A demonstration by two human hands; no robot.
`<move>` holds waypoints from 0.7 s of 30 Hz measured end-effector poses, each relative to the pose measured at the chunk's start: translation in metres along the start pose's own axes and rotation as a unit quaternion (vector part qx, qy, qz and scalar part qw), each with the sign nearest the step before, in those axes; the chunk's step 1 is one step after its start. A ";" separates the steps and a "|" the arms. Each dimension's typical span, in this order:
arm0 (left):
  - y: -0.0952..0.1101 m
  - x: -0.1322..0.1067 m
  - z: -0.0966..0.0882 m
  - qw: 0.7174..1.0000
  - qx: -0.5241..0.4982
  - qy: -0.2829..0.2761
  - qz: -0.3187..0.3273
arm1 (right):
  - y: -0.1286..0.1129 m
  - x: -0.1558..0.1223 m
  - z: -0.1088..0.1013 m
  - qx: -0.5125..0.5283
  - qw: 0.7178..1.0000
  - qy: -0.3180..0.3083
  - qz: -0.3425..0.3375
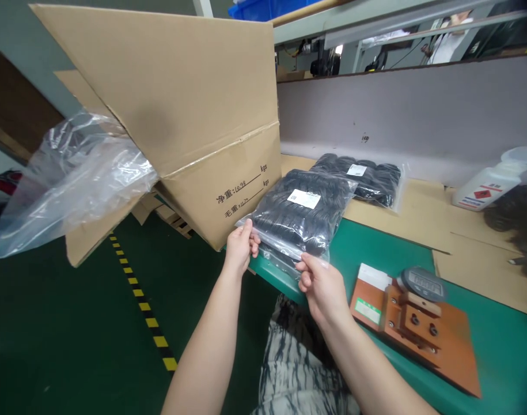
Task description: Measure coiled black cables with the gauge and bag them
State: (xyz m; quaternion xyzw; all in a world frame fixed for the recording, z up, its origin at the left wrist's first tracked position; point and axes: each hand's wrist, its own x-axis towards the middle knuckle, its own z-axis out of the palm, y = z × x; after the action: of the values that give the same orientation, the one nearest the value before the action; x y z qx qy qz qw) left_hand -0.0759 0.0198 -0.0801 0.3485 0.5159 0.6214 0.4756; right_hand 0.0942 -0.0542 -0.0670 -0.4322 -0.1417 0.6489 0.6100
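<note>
A clear zip bag (pixel 284 216) packed with black rings or coils lies on the green table near its front edge, a white label on top. My left hand (pixel 242 246) pinches the left end of its zip edge. Further right along that same edge, my right hand (pixel 321 282) grips the plastic between thumb and fingers. Behind it rests a second labelled bag (pixel 375 181) of similar black coils. What exactly the coils are, I cannot tell.
An open cardboard box (pixel 228 190) stands at the left, plastic liner (pixel 94 167) hanging out. A digital gauge (pixel 421 283) on a brown base (pixel 457 340) sits at the right. Further back are a white bottle (pixel 490 181) and cardboard sheets (pixel 401 222).
</note>
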 end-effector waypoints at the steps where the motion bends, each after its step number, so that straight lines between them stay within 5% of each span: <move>1: 0.000 0.000 0.000 1.000 -0.001 0.001 0.001 | 0.001 0.000 0.001 0.004 1.000 0.006 -0.005; 21: -0.004 0.000 -0.002 0.999 -0.020 -0.012 0.024 | 0.040 0.006 0.043 0.040 0.997 0.027 -0.056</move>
State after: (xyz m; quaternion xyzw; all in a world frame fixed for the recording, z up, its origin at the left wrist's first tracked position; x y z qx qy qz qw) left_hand -0.0772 0.0192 -0.0842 0.3590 0.4893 0.6382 0.4736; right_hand 0.0366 -0.0433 -0.0730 -0.4166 -0.1230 0.6069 0.6656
